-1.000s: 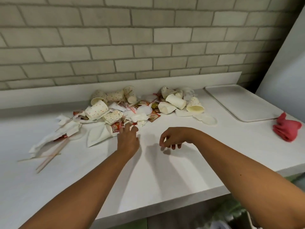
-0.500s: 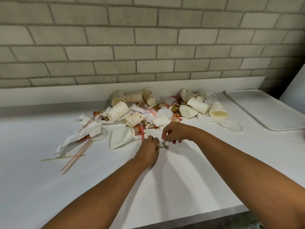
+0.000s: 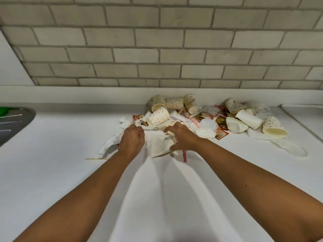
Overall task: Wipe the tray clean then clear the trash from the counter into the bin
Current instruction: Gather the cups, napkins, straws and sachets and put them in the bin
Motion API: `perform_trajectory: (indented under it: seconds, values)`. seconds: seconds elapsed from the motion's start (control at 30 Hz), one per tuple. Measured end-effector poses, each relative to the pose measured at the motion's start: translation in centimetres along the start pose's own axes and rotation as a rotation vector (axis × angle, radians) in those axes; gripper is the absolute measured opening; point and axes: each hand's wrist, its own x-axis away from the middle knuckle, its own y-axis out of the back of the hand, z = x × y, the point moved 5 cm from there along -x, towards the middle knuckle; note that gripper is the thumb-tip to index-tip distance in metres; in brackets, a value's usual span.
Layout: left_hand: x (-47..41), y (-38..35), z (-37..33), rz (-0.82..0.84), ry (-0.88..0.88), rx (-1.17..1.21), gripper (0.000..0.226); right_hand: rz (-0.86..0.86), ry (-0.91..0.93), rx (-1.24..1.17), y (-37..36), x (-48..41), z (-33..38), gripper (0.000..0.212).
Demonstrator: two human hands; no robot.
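A pile of trash lies on the white counter (image 3: 157, 198) against the back ledge: dotted paper cups (image 3: 158, 117), plain white cups (image 3: 249, 119), sauce packets (image 3: 221, 132), lids, straws and napkins. My left hand (image 3: 132, 139) is at the pile's front left, its fingers curled on a crumpled white napkin (image 3: 109, 145). Beside it, my right hand (image 3: 182, 138) spans a flattened white paper (image 3: 160, 145), fingers curled over its far edge and thumb at its near edge. A red straw (image 3: 184, 156) sticks out below that hand. Only a corner of the white tray (image 3: 305, 117) shows at the far right.
A steel sink (image 3: 14, 123) with something green in it is at the far left. A thin wooden stirrer (image 3: 96, 158) lies left of the pile, and a clear lid (image 3: 295, 151) lies at its right. A brick wall rises behind the ledge.
Both hands have moved forward from the bare counter into the front of the pile and closed on paper. The view has swung left; the red cloth is out of sight.
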Motion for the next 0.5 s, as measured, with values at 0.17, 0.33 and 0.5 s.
perform_trajectory:
  seconds: [0.17,0.33,0.5]
  values:
    - [-1.4,1.8,6.2,0.207,0.304,-0.341,0.053,0.122,0.024,0.212,-2.5,-1.4,1.3,0.083]
    - [-0.8,1.0,8.1,0.338,0.350,-0.498,0.058,0.144,0.002,0.253,-3.1,-1.9,1.2,0.073]
    - [-1.0,0.1,6.9,0.326,0.222,-0.511,0.028,0.126,-0.013,0.207,-3.1,-1.5,0.5,0.063]
